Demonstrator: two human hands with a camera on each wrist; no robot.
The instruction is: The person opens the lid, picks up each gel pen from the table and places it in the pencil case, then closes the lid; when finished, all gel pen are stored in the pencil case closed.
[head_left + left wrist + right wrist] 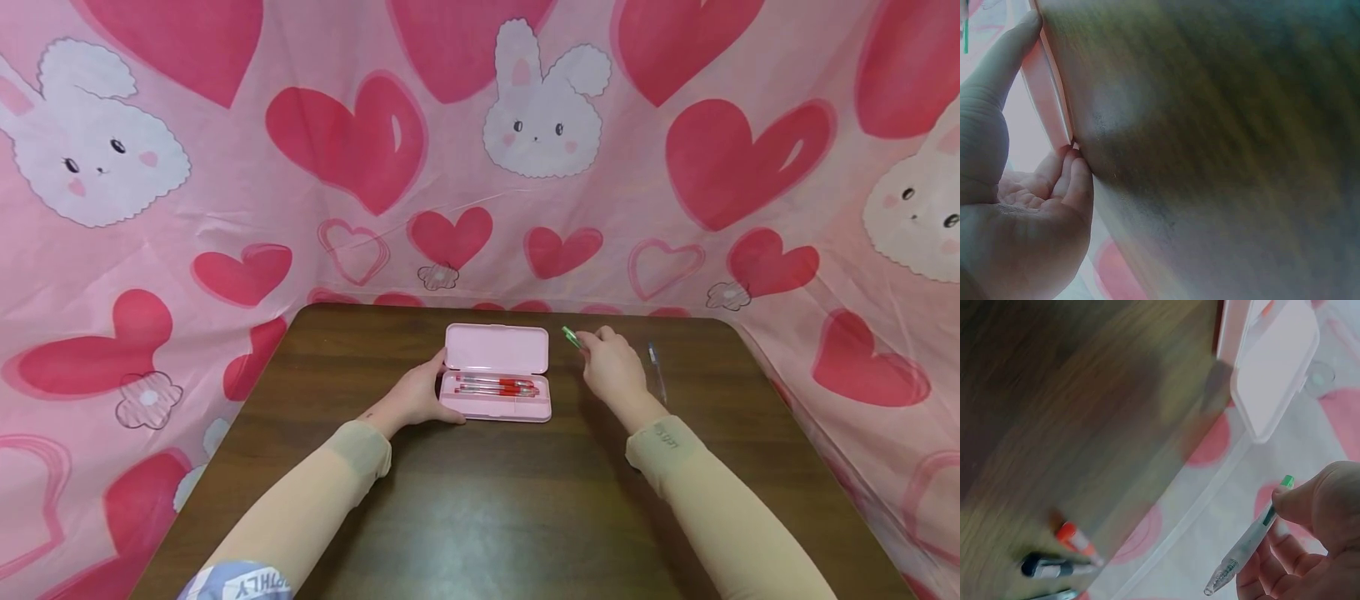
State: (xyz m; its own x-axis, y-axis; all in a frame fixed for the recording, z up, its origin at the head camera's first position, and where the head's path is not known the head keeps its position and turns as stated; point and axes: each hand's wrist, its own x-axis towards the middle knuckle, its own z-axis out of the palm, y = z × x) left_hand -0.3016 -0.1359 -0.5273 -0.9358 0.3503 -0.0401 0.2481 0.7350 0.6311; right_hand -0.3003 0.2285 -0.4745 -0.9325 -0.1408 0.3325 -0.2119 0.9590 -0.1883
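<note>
L fingers (1077,187) hold pink case (497,350) @ L edge; R fingers (1286,549) pinch grn pen (1241,555), gap to case.

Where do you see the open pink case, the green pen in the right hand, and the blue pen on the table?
Pink case (497,350): head view, inner face of its open lid.
Green pen (1242,549): right wrist view, its clear barrel.
Blue pen (656,367): head view, middle of its barrel.
</note>
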